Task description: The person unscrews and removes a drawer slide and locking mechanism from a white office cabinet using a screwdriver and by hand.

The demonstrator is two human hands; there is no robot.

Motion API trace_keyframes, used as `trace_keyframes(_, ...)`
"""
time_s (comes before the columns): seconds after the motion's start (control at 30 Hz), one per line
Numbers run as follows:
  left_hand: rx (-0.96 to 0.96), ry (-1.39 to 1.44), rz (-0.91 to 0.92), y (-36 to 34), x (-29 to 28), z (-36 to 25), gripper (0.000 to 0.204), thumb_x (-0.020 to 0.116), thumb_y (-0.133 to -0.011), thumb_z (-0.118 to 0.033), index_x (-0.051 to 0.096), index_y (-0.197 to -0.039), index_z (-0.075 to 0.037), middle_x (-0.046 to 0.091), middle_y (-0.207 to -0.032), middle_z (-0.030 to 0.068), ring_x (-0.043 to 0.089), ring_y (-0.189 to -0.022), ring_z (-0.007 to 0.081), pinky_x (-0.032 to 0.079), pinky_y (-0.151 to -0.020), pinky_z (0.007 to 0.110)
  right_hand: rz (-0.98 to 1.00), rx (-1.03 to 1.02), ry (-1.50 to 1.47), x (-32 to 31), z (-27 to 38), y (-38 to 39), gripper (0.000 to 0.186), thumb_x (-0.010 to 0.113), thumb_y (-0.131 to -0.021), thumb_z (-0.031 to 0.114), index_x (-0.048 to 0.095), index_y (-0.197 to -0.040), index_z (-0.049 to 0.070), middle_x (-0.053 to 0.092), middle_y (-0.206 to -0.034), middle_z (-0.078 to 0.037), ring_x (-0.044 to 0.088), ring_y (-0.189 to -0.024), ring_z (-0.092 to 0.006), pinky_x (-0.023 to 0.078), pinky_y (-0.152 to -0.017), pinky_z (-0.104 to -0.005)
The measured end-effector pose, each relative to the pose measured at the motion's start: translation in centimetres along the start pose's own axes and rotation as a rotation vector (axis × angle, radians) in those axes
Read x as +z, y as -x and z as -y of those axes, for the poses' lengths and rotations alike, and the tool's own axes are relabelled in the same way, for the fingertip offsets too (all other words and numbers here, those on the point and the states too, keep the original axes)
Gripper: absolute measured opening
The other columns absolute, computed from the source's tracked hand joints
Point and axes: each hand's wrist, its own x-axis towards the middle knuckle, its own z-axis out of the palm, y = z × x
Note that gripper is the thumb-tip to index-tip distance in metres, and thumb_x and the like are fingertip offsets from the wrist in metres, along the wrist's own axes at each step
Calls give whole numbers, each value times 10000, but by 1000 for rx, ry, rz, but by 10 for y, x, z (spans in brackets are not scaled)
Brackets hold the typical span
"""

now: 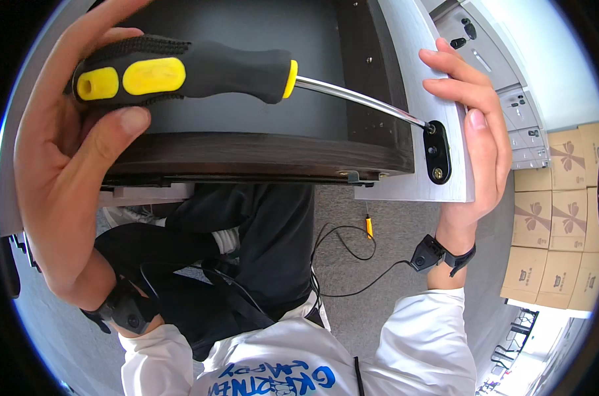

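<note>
The largest thing at work is a dark wood-framed box [260, 154], open on its upper side, across the middle of the scene. Along its right side runs a pale grey panel [411, 46], its end on the near side.

On the left, the left hand [52, 155] has its fingers curled around the butt of a screwdriver, thumb lying along the handle's near side. On the right, the right hand [489, 138] lies at the panel's right edge, two fingers reaching out loosely, a little apart; how firmly they press against the panel I cannot tell, though the hand looks placed to steady it.

The screwdriver [227, 69], with its thick black and yellow handle, spans from left to right over the box, the shaft sloping toward the near end of the panel. Its tip meets the far end of a small black plate [437, 160] with rounded ends. A brassy screw [438, 173] sits in the plate's near end; at the far end, the upper screw [431, 129] is partly covered by the tip.

The step in hand appears to be turning that upper screw, whether in or out I cannot tell. The next move probably calls for keeping the tip seated and bringing the slanted shaft squarer to the plate, lest it slip out.
</note>
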Motion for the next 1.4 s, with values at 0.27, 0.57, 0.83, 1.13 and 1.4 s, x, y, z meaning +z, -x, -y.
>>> trace_keyframes(0.27, 89, -140, -72, -1, 2, 11, 529, 578, -928, -213, 421, -1433, -188, 537, -1319, 88, 573, -1181, 255, 460, -978, 282, 0, 6, -7, -1, 1, 2, 397, 328, -929, 222, 631, -1029, -15, 590, -1244, -239, 464, -1294, -356, 284, -1115, -438)
trace_keyframes(0.57, 182, -418, -20, -2, 6, 21, 463, 514, -980, -396, 460, -1383, -176, 553, -1271, 68, 618, -1097, 231, 484, -942, 245, -42, 13, 7, 5, 1, 1, 400, 319, -931, 221, 628, -1035, -12, 588, -1249, -238, 464, -1296, -350, 292, -1112, -435)
trace_keyframes(0.83, 13, 63, -123, -3, -2, 16, 457, 547, -944, -387, 474, -1341, -172, 543, -1233, 74, 619, -1061, 236, 500, -934, 271, 3, -23, -12, 1, -1, 0, 400, 323, -935, 224, 637, -1033, -4, 590, -1250, -233, 467, -1296, -352, 295, -1114, -441)
trace_keyframes(1.13, 73, 351, 16, -1, -3, -1, 452, 584, -904, -377, 489, -1293, -167, 532, -1190, 81, 621, -1020, 243, 518, -926, 300, -15, -5, -3, 0, 1, 0, 397, 317, -914, 204, 639, -1016, -5, 600, -1238, -224, 478, -1289, -349, 297, -1113, -433)
trace_keyframes(1.4, -3, 254, 144, -7, -3, -2, 496, 716, -797, -256, 548, -1258, -186, 542, -1237, 69, 612, -1061, 255, 545, -900, 321, 14, -40, 21, -1, 0, 0, 394, 316, -910, 193, 641, -1016, -1, 604, -1233, -214, 481, -1286, -347, 299, -1112, -434)
